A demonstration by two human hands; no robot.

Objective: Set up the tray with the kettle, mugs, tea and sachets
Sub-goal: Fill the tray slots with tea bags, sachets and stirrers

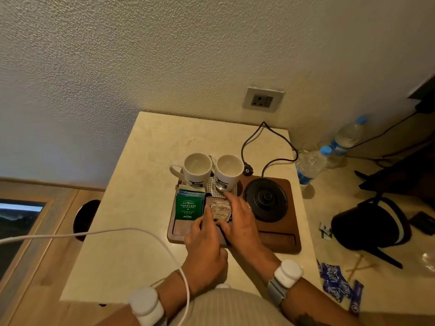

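Both my hands are down over the near part of the wooden tray (pixel 277 243), which sits at the table's (pixel 131 243) right side. My left hand (pixel 204 245) has its grip nearly straight, one fingertip touching the left edge of the pale sachets (pixel 220 211) in the middle compartment. My right hand (pixel 240 222) lies spread over the same compartment, fingers long and relaxed, thumb touching the sachets' near edge — no pinch that I can make out. Just left of the sachets stands the stack of green tea packets (pixel 189 208), upright in its own slot. Right of my hand is the black kettle base (pixel 266 199), round, on the tray's right half, its cord (pixel 266 147) looping off toward the table's far right corner. Beyond my fingers, two white mugs (pixel 213 170) stand side by side at the tray's far edge, mouths up. The black kettle (pixel 369 225) itself is off the tray — standing on the lower surface past the table's right edge.
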